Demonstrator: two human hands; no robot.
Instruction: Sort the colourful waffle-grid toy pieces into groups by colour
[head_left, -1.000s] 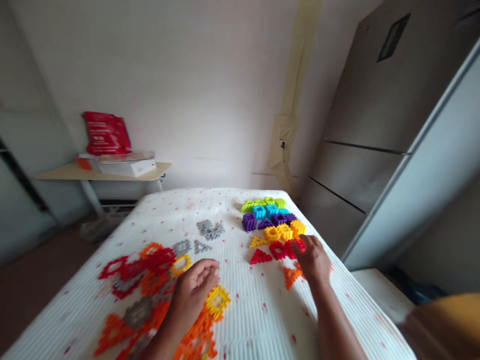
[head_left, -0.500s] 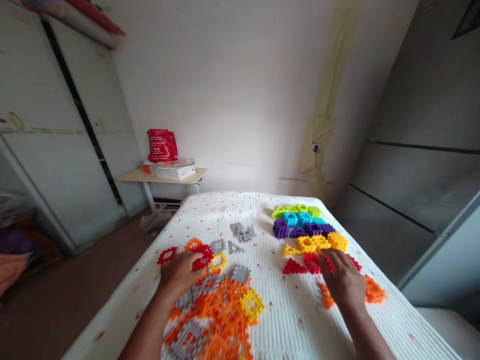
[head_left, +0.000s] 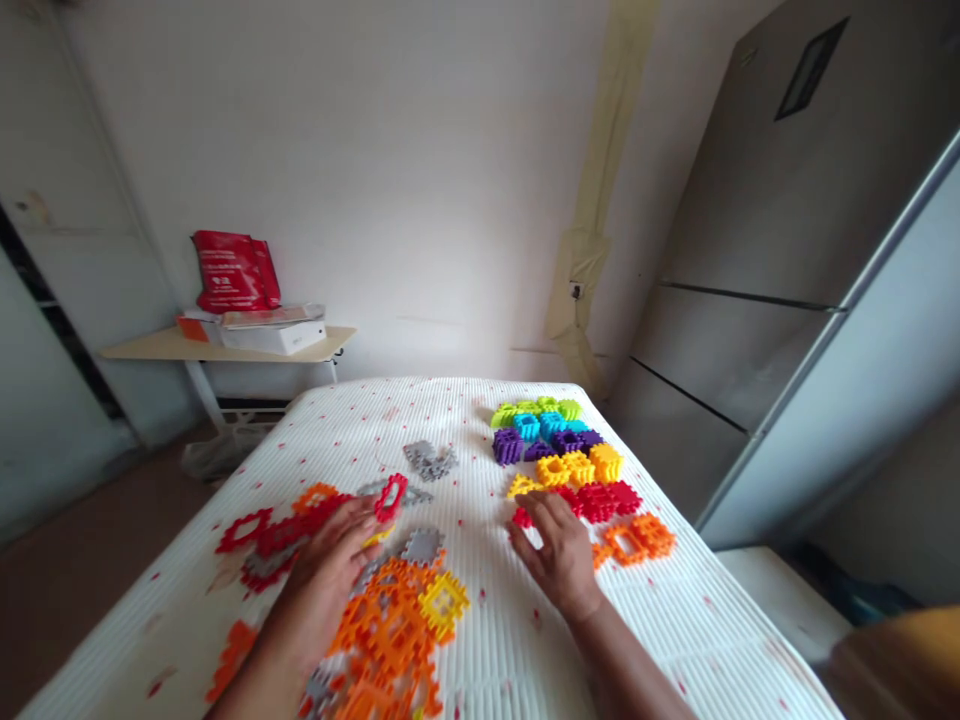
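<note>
My left hand (head_left: 330, 575) reaches into a loose heap of orange, grey and yellow interlocking plastic tiles (head_left: 397, 625), and its fingertips pinch a red square tile (head_left: 391, 496) lifted at the heap's far edge. My right hand (head_left: 559, 553) lies flat with fingers spread on the white bed cover, fingertips over a red triangle tile (head_left: 522, 519). Just beyond it, tiles sit sorted in rows by colour: green (head_left: 536, 409), blue (head_left: 541, 425), purple (head_left: 547, 442), yellow (head_left: 574, 468), red (head_left: 604, 500) and orange (head_left: 636, 539).
The white dotted bed cover (head_left: 480, 420) reaches to the back wall. More red tiles (head_left: 266, 530) lie at the left, grey ones (head_left: 427, 460) in the middle. A low table (head_left: 225, 345) with a red bag (head_left: 234, 272) stands left; a grey cabinet (head_left: 757, 280) rises at the right.
My right hand has slid left from the red and orange rows to the red triangle. My left hand has taken up a red square tile. The view has swung to the right.
</note>
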